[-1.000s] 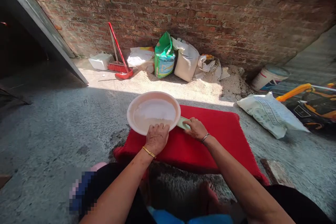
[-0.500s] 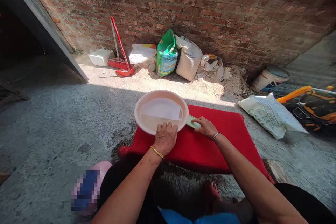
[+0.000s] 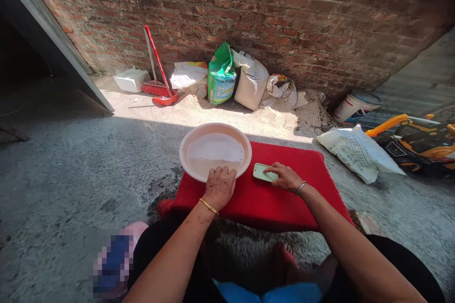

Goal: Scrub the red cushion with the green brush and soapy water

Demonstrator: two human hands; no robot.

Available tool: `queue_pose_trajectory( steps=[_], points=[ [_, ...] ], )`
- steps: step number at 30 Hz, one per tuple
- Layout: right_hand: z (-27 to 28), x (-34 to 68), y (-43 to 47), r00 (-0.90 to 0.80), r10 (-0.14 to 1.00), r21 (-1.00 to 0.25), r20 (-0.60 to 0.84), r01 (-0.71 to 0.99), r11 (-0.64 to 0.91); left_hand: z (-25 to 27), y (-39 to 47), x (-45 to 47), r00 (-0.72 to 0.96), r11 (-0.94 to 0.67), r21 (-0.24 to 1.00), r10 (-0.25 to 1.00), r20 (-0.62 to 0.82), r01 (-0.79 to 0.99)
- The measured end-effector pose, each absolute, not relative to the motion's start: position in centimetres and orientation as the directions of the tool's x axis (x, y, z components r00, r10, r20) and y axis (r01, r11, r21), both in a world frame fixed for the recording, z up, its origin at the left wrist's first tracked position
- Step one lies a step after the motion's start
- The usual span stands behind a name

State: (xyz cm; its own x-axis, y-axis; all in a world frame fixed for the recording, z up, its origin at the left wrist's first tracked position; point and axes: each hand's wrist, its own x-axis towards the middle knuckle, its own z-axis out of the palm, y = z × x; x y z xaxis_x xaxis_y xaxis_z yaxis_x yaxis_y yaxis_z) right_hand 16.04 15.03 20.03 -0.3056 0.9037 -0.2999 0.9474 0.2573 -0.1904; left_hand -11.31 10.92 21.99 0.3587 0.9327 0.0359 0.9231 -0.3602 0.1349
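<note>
A pale pink basin (image 3: pixel 187 165) of cloudy water rests on the left part of a red cloth-covered low table (image 3: pixel 302 161). My left hand (image 3: pixel 219 187) grips its near rim, with the fingers curled over into the basin. To the right lies a flat pale-green rectangular object (image 3: pixel 261 173) with rounded corners; its exact kind is unclear. My right hand (image 3: pixel 287 178) holds its right end, the index finger along its top and the other fingers closed at the edge. That end is partly hidden by the fingers.
Against the brick wall stand a red broom and dustpan (image 3: pixel 165 92), a green bag (image 3: pixel 222 75), a white sack (image 3: pixel 251 80) and spilled grain. At the right are a bucket (image 3: pixel 357 104), a white bag (image 3: pixel 359 151) and an orange-black machine (image 3: pixel 423 144). A pink slipper (image 3: pixel 137 236) lies lower left.
My right hand has drawn the pale-green object rightward, away from the basin, so more of it shows on the cloth. My left hand stays on the rim. The view has shifted slightly.
</note>
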Motion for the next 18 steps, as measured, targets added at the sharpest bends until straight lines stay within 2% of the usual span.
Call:
queue_pose_trajectory(
  steps=[3,4,7,10,18],
  points=[
    [21.1,22.8,14.3,-0.078,0.962,0.004,-0.263,0.997,0.082,21.9,10.9,-11.3,0.358,-0.359,0.134,0.933,0.032,0.924],
    [21.4,24.6,14.1,-0.015,0.975,0.032,-0.224,0.999,0.023,22.0,10.9,-11.2,0.359,-0.360,0.129,0.933,0.034,0.924],
    [21.5,26.4,14.5,0.058,0.990,-0.051,-0.130,0.997,-0.065,22.1,10.7,-11.2,0.346,-0.349,0.100,0.937,0.046,0.932],
    [20.8,23.0,17.0,0.035,0.994,-0.167,-0.105,0.985,-0.053,22.2,10.5,-11.3,0.325,-0.329,0.064,0.943,0.065,0.942],
    [19.2,10.3,25.1,-0.038,0.991,-0.255,-0.131,0.967,0.003,21.7,10.9,-12.3,0.343,-0.339,-0.059,0.936,0.074,0.939]
  ],
)
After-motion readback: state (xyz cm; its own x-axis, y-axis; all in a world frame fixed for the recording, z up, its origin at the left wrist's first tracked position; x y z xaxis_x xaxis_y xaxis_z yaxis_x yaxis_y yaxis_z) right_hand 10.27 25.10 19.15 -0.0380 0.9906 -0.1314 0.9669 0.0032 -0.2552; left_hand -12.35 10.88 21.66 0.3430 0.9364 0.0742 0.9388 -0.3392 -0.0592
